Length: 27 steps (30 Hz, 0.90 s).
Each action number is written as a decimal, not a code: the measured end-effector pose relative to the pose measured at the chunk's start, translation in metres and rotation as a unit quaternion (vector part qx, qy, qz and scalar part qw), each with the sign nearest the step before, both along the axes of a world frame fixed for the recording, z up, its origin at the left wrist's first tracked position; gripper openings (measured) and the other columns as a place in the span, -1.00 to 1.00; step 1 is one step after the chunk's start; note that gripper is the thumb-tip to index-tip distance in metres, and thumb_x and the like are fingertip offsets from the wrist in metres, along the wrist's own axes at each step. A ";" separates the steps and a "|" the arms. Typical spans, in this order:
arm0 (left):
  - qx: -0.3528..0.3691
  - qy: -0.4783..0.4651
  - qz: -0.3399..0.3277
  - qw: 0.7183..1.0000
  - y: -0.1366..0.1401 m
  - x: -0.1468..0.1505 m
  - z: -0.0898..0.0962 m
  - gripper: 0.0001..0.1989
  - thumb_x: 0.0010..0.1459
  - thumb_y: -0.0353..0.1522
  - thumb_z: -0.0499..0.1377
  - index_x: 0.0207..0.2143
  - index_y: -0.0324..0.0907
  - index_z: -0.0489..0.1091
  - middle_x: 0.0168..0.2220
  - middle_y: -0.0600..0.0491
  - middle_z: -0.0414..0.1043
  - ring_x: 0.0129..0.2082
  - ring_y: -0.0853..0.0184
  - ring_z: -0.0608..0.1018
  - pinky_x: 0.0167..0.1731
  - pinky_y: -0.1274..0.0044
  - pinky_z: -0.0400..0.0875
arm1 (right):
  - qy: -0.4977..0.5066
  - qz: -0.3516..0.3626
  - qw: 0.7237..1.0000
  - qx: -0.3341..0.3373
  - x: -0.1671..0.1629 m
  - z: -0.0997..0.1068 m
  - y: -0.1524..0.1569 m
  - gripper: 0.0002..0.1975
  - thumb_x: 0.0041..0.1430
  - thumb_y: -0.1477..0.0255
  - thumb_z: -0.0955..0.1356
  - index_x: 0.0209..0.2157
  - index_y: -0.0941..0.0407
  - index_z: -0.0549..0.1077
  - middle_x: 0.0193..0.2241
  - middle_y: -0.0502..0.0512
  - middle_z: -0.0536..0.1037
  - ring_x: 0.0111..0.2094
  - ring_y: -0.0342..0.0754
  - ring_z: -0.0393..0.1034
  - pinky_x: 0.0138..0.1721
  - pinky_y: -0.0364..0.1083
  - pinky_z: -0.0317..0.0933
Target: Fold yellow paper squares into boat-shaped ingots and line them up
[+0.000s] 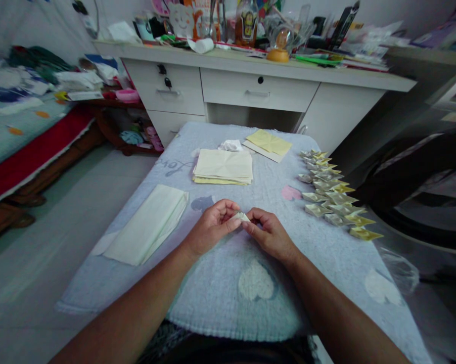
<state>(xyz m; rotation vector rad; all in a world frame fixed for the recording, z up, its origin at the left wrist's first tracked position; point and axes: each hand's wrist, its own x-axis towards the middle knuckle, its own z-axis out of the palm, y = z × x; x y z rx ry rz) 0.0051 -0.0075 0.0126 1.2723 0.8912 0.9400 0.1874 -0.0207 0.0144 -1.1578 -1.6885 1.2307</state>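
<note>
Between my two hands is a small folded piece of pale paper, partly covered by fingers. My left hand pinches its left side between thumb and fingers. From the right, my right hand grips the other end with thumb and forefinger. Ahead of them lies a stack of cream and yellow paper sheets. A long folded bundle of pale paper rests to the left. Rows of folded paper boats, silvery and yellow, line the right side.
A blue patterned cloth covers the table. Yellow and white sheets and a crumpled white tissue lie at its far end. Beyond stands a white desk crowded with bottles and clutter. A bed is on the left.
</note>
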 end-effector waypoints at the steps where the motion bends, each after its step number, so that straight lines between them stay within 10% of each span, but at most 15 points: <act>1: 0.000 -0.001 0.012 1.000 0.000 -0.001 0.001 -0.68 0.06 -0.26 0.27 -0.16 -0.20 0.36 -0.32 0.06 0.41 -0.33 0.38 0.45 -0.30 0.55 0.32 | -0.009 -0.002 1.000 0.016 0.001 0.000 0.000 -0.69 0.18 0.17 0.33 -0.45 0.13 0.39 -0.53 -0.04 0.32 -0.47 -0.15 0.18 -0.41 -0.15 0.07; 13: 0.129 0.149 0.033 0.980 0.006 -0.004 -0.008 -0.91 0.14 -0.37 0.16 -0.37 -0.22 0.41 -0.38 0.08 0.40 -0.36 0.38 0.45 -0.31 0.55 0.32 | -0.140 -0.015 0.976 0.167 0.003 0.000 0.003 -0.80 0.12 0.37 0.39 -0.20 0.12 0.43 -0.30 0.11 0.46 -0.23 0.01 0.32 -0.15 -0.01 0.15; 27: 0.286 0.294 0.011 0.912 0.003 -0.004 -0.005 -0.91 0.13 -0.48 0.17 -0.39 -0.17 0.45 -0.30 0.05 0.40 -0.23 0.33 0.46 -0.18 0.49 0.30 | -0.149 -0.022 0.967 0.206 -0.003 -0.013 0.007 -0.90 0.15 0.59 0.34 -0.40 0.11 0.43 -0.45 0.02 0.42 -0.36 -0.09 0.29 -0.28 -0.09 0.16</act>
